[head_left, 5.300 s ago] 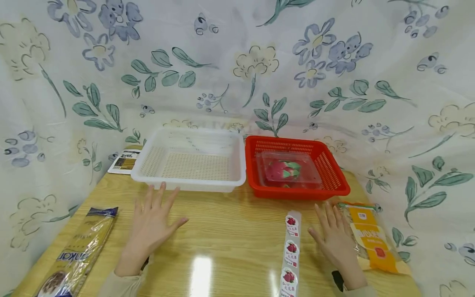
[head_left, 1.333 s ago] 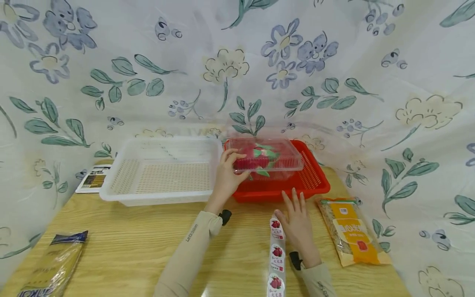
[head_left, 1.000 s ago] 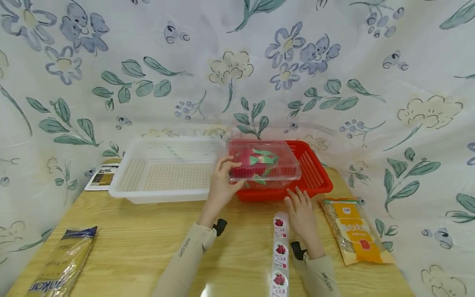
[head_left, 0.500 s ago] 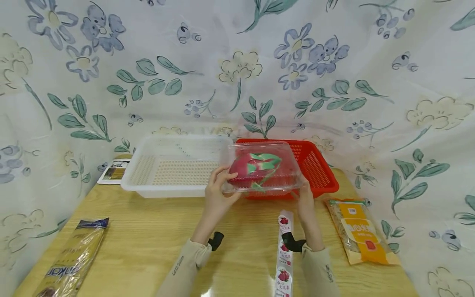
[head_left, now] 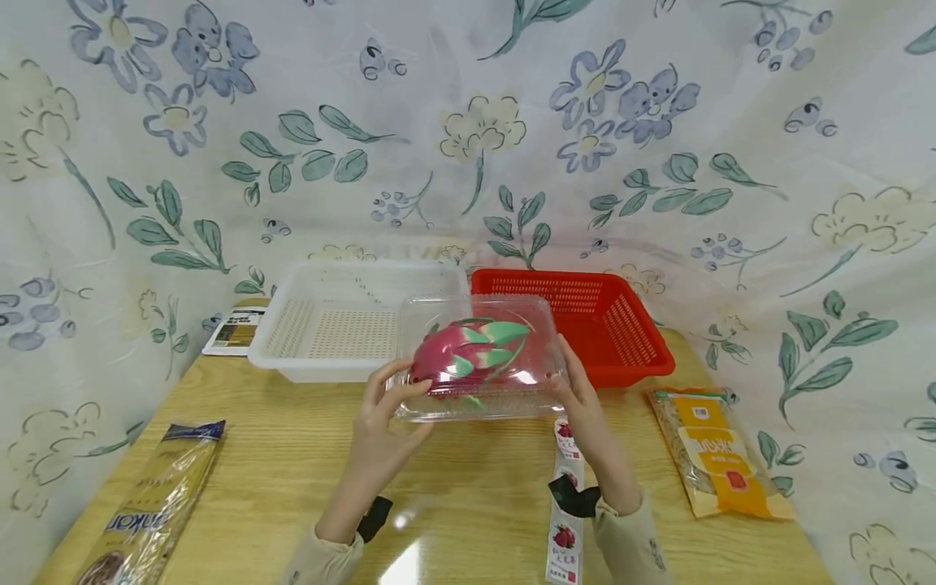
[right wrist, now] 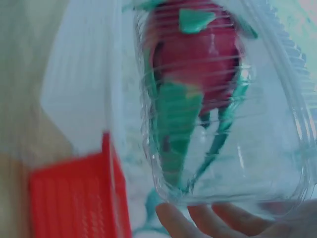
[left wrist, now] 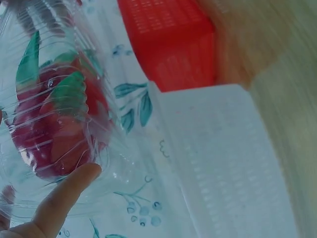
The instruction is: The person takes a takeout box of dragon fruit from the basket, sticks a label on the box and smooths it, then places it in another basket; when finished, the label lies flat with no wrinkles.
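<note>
A clear plastic clamshell box point(head_left: 539, 353) with a pink dragon fruit point(head_left: 446, 357) inside is held up in front of the two baskets. My left hand point(head_left: 379, 435) grips its left end, thumb and fingers at the near left corner. At the other end, my right hand point(head_left: 591, 426) holds the right side. In the left wrist view a finger point(left wrist: 67, 198) lies against the clear wall, and green leaf tips show through it. Fingertips point(right wrist: 213, 220) of the right hand touch the box end in the right wrist view.
A white basket point(head_left: 292, 370) and a red basket point(head_left: 632, 375) stand side by side at the back. A strip of dragon fruit stickers point(head_left: 564, 540) lies below the box. An orange grain bag point(head_left: 720, 455) is right, a gold packet point(head_left: 157, 496) left, a small pouch point(head_left: 236, 331) behind.
The left hand has lifted the box out of the red basket and brought it nearer and leftward. The right hand has come up from the table onto the box's right end.
</note>
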Demonstrator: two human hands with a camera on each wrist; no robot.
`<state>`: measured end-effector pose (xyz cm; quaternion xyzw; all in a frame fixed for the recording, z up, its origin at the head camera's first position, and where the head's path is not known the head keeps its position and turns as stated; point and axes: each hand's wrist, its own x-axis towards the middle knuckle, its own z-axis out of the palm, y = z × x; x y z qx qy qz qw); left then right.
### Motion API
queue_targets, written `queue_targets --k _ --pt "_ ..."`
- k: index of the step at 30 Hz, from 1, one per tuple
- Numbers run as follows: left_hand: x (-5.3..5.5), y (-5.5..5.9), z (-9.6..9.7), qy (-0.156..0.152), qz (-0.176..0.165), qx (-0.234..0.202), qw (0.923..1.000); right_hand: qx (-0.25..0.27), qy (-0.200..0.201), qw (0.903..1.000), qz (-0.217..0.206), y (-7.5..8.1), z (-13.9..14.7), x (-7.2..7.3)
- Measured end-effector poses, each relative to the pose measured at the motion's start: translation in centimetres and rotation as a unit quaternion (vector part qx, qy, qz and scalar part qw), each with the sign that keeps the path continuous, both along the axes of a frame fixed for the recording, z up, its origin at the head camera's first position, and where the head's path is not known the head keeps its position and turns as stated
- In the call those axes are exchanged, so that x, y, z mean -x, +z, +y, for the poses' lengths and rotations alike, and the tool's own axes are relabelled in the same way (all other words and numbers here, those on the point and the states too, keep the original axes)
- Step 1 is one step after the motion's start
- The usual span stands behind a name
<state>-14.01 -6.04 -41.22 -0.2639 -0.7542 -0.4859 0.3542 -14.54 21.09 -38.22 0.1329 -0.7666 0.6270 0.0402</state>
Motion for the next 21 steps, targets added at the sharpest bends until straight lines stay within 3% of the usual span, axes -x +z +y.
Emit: queue_targets --k 5,10,16,21 --pt "-1.6 -0.9 -1.7 -0.008 0.041 0.016 0.9990 0.018 -0.011 0.9997 -0.010 -1.0 -1.8 -1.7" --pt "-4.0 -2.1 -3.2 -0.033 0.044 0.025 0.9982 0.029 -0.029 0.9990 -0.016 -2.8 -3.6 -4.6" --pt "-6.3 -4.0 -4.4 -0.045 0.012 0.046 0.9979 0.021 -0.031 0.9979 -0.054 -4.1 -4.7 -7.0" --pt "-7.3 -5.8 -4.9 -0.055 0.003 0.050 0.9972 0.008 -0.040 0.9947 -0.095 -5.2 -5.3 -8.1"
